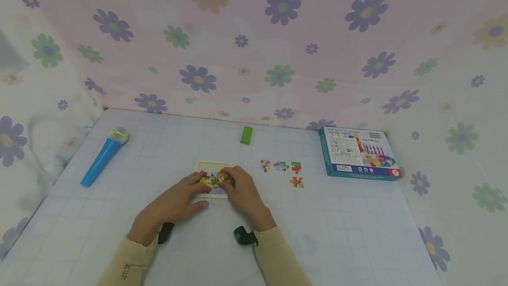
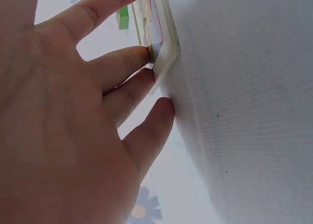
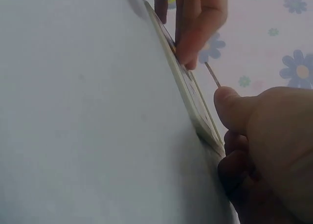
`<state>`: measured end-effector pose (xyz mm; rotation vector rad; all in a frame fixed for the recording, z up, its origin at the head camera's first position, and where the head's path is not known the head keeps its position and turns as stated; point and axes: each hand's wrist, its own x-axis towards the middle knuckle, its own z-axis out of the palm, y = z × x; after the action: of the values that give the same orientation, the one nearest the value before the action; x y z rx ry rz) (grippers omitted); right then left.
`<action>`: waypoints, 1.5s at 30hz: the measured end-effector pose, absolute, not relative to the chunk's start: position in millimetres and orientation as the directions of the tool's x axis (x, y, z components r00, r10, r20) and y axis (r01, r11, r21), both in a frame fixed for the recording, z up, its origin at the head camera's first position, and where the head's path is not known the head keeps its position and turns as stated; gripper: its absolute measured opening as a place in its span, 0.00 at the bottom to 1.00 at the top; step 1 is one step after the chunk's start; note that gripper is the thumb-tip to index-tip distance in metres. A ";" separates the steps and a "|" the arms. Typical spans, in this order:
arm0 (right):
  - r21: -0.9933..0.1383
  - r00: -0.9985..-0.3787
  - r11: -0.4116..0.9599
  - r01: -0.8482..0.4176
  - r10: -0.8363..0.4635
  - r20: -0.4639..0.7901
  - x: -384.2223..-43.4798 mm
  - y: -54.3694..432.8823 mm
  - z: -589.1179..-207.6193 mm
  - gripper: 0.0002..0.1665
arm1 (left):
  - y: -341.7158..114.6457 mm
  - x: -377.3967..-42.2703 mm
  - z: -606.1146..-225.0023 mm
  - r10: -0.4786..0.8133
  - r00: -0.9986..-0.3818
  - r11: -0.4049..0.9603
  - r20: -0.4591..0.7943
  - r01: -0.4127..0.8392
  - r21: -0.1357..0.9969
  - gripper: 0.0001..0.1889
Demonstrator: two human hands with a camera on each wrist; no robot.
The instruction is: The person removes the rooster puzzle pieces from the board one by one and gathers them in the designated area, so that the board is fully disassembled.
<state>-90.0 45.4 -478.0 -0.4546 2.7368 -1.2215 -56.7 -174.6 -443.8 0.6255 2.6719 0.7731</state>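
Observation:
A shallow jigsaw tray with a pale rim (image 1: 216, 161) lies on the table, with colourful pieces (image 1: 214, 180) in its middle and a bare lilac part at the bottom. My left hand (image 1: 176, 200) lies at its left side, fairly straight fingertips touching the pieces and the rim; its thumb is apart from the tray. At the tray's right side, my right hand (image 1: 244, 191) pinches a thin puzzle piece (image 3: 212, 75), seen edge-on above the tray in the right wrist view. The picture on that piece is hidden.
Several loose puzzle pieces (image 1: 296, 182) lie right of the tray. Behind stands a green block (image 1: 246, 135). A blue toy microphone (image 1: 102, 160) lies at the left, and a boxed bead set (image 1: 359, 153) at the right. Flowered cloth hangs behind the table.

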 end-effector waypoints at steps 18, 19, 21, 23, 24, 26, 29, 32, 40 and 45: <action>-0.714 -0.987 0.694 -0.086 -0.156 -0.033 -84.3 121.1 -478.4 0.16 | -174.1 -56.7 -442.4 0.477 -0.863 0.759 -0.167 0.309 0.573 0.20; -0.713 -0.988 0.696 -0.080 -0.149 -0.034 -83.2 124.6 -478.0 0.16 | -174.2 -56.7 -442.3 0.477 -0.863 0.757 -0.167 0.306 0.578 0.20; -0.710 -0.990 0.700 -0.078 -0.141 -0.031 -81.2 131.2 -477.5 0.16 | -174.8 -56.9 -442.6 0.477 -0.863 0.751 -0.166 0.303 0.586 0.19; -0.706 -0.991 0.705 -0.074 -0.133 -0.028 -79.5 138.3 -477.1 0.17 | -175.6 -57.2 -443.7 0.478 -0.863 0.748 -0.163 0.302 0.591 0.19; -0.702 -0.991 0.709 -0.076 -0.130 -0.025 -79.0 142.0 -477.0 0.17 | -175.8 -57.4 -444.6 0.476 -0.864 0.748 -0.166 0.298 0.593 0.19; -0.696 -0.992 0.714 -0.077 -0.123 -0.016 -78.7 149.9 -476.7 0.18 | -176.1 -57.9 -446.7 0.473 -0.864 0.749 -0.173 0.292 0.595 0.19; -0.669 -0.994 0.740 -0.074 -0.109 -0.010 -79.2 163.1 -475.3 0.18 | -176.2 -58.8 -449.5 0.469 -0.862 0.753 -0.192 0.277 0.596 0.20; -0.640 -0.995 0.766 -0.063 -0.097 -0.018 -80.5 175.7 -473.9 0.18 | -176.2 -59.4 -449.9 0.465 -0.862 0.753 -0.204 0.263 0.603 0.20; -0.620 -0.997 0.783 -0.050 -0.080 -0.020 -84.4 194.9 -471.3 0.18 | -178.3 -59.1 -450.0 0.467 -0.865 0.752 -0.182 0.281 0.596 0.19; -0.600 -0.997 0.800 -0.027 -0.068 -0.045 -85.2 197.9 -469.9 0.19 | -179.0 -59.0 -451.5 0.463 -0.869 0.749 -0.175 0.278 0.601 0.19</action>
<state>-85.2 197.9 -469.9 -0.0770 2.9191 -0.9713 -59.0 -179.0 -451.5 0.5748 2.6350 0.8337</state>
